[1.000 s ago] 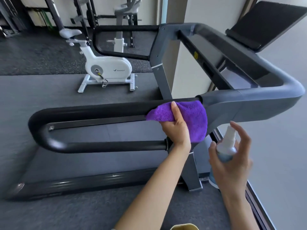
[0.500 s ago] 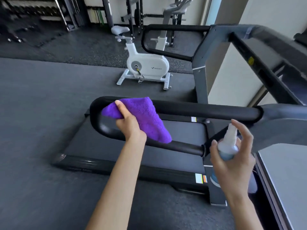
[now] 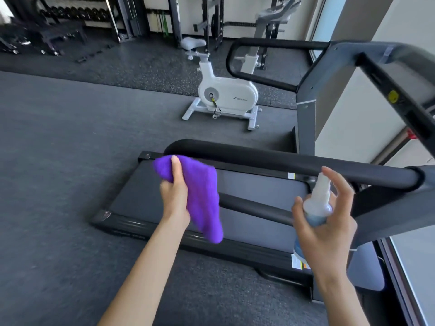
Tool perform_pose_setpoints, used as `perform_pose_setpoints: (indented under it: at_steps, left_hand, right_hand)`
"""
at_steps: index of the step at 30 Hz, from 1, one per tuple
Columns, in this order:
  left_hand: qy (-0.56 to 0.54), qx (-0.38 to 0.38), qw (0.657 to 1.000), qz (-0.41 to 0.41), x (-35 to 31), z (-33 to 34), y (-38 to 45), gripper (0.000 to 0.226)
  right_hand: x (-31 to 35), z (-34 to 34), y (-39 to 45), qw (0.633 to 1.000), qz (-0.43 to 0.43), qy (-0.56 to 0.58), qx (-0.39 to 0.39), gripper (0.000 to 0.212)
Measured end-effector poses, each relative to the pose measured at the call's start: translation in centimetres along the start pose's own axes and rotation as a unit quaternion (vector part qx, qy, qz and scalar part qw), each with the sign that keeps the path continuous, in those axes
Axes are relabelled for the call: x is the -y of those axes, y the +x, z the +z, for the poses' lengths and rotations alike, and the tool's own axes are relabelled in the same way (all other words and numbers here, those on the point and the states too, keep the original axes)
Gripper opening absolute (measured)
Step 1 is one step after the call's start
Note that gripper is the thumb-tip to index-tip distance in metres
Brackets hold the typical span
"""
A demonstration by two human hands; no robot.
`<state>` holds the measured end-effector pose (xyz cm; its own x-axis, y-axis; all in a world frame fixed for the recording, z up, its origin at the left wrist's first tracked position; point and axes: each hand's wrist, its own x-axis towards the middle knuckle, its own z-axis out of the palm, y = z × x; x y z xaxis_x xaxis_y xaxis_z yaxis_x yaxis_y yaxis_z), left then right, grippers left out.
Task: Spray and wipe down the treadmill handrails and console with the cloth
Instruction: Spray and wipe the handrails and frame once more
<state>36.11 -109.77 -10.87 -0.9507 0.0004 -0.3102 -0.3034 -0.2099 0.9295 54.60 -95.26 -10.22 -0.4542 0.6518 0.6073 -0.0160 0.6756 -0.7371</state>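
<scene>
My left hand (image 3: 175, 196) grips a purple cloth (image 3: 200, 198), which hangs down just off the rounded rear end of the near black handrail (image 3: 282, 162) of the treadmill. My right hand (image 3: 327, 222) holds a small clear spray bottle (image 3: 316, 205) with blue liquid, forefinger raised over its white nozzle, close below that handrail. The lower bar of the handrail (image 3: 254, 208) passes behind the cloth. The far handrail (image 3: 270, 44) loops at upper right. The console is out of view apart from the grey frame (image 3: 400, 208) at right.
The treadmill belt deck (image 3: 141, 196) lies below the hands on grey gym flooring. A white exercise bike (image 3: 226, 95) stands beyond it. Weight racks and a dumbbell rack (image 3: 70, 15) line the back wall. A wall and pillar close off the right side.
My left hand slid the cloth leftward along the near handrail to its rear end, and the cloth now hangs off the rail. The view turned left. My right hand kept the bottle steady.
</scene>
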Motion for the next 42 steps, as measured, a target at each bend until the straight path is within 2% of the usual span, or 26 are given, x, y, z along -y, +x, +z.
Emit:
perform_pose_setpoints:
  at_steps: [2,4,7,9,12,14,15,16,17,18,23,25,27,29,31,33,36,39,42]
  left_hand:
    - [0.105,0.015,0.987,0.117,1.8,-2.9,-0.1,0.035]
    - [0.235,0.035,0.947,0.217,3.2,-5.0,0.3,0.027]
    - [0.361,0.058,0.869,0.333,3.4,-5.1,1.1,0.042]
    - [0.426,0.043,0.786,0.445,2.9,-3.7,2.2,0.048]
    - [0.496,0.033,0.623,0.604,2.5,-2.2,4.9,0.035]
    - [0.556,0.028,0.529,0.641,3.0,-2.4,7.0,0.028]
    - [0.588,0.025,0.492,0.641,3.5,-2.8,7.8,0.03]
    - [0.613,0.024,0.47,0.634,4.1,-3.3,8.4,0.03]
    - [0.626,0.026,0.466,0.625,4.7,-3.8,8.8,0.03]
    - [0.632,0.032,0.477,0.61,5.4,-4.1,8.9,0.028]
    - [0.592,0.056,0.619,0.514,7.1,-3.7,8.2,0.028]
    - [0.587,0.056,0.641,0.492,7.2,-3.1,7.7,0.031]
    - [0.583,0.067,0.632,0.506,7.1,-2.8,7.5,0.03]
    - [0.57,0.078,0.609,0.546,6.6,-2.6,7.9,0.027]
    - [0.556,0.068,0.605,0.566,5.9,-2.2,8.4,0.027]
    - [0.567,0.06,0.604,0.558,5.8,-1.3,8.4,0.029]
    - [0.634,0.072,0.57,0.517,7.3,0.0,7.5,0.036]
    - [0.623,0.067,0.601,0.496,8.2,0.7,7.3,0.035]
    - [0.612,0.075,0.605,0.504,9.1,1.7,6.6,0.037]
  right_hand:
    - [-0.1,0.4,-0.5,1.0,0.013,-0.007,0.004,0.065]
    - [-0.1,0.9,-1.1,0.999,0.032,-0.007,0.014,0.065]
    - [0.3,1.8,-1.6,0.999,0.04,-0.005,0.022,0.064]
    - [0.6,2.4,-1.8,0.999,0.043,-0.005,0.027,0.064]
    - [0.9,3.0,-1.9,0.999,0.043,-0.008,0.027,0.063]
    - [0.8,3.1,-2.0,0.999,0.038,-0.017,0.025,0.063]
    - [0.7,3.1,-2.0,0.999,0.04,-0.02,0.023,0.063]
    - [0.6,3.1,-2.1,0.999,0.044,-0.023,0.021,0.064]
    - [0.5,3.0,-2.2,0.998,0.048,-0.027,0.018,0.065]
    - [0.4,3.0,-2.2,0.998,0.054,-0.031,0.015,0.065]
    - [-0.1,2.4,-2.4,0.996,0.078,-0.046,0.015,0.07]
    - [-0.3,2.3,-2.3,0.996,0.079,-0.051,0.011,0.069]
    - [-0.3,2.1,-2.2,0.996,0.077,-0.051,0.009,0.068]
    - [-0.4,1.8,-2.1,0.996,0.071,-0.048,0.005,0.068]
    - [-0.5,1.5,-1.9,0.997,0.064,-0.05,0.005,0.067]
    - [-0.8,1.2,-1.6,0.997,0.062,-0.053,0.006,0.065]
    - [-1.1,1.1,-1.7,0.996,0.069,-0.056,0.009,0.065]
    - [-1.2,1.0,-2.2,0.995,0.078,-0.057,0.007,0.065]
    - [-1.7,0.7,-2.8,0.994,0.089,-0.062,0.012,0.067]
